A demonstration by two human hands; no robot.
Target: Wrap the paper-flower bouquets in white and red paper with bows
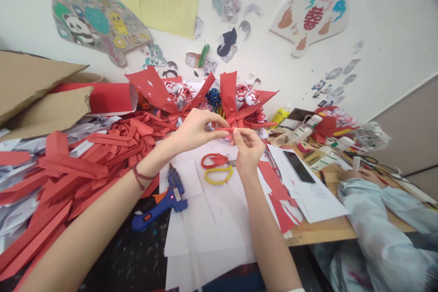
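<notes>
Between both hands, above the white paper sheets (219,232), is a small strip of red paper (230,129). My left hand (195,130) pinches its left end between thumb and fingers. The other end is pinched by my right hand (249,146). Scissors (218,175) with one red and one yellow handle lie on the sheets below, partly covered by my right hand. A blue hot glue gun (167,200) with a lit red light lies to the left of them. Behind the hands stand red-wrapped paper flower bouquets (179,93) (246,100).
Folded red paper strips (96,159) pile up on the left, with cardboard (37,86) behind. On the right lie red paper scraps (275,187), a phone (299,166) on white paper and several bottles (304,130). Another person's sleeve (362,210) rests at the right edge.
</notes>
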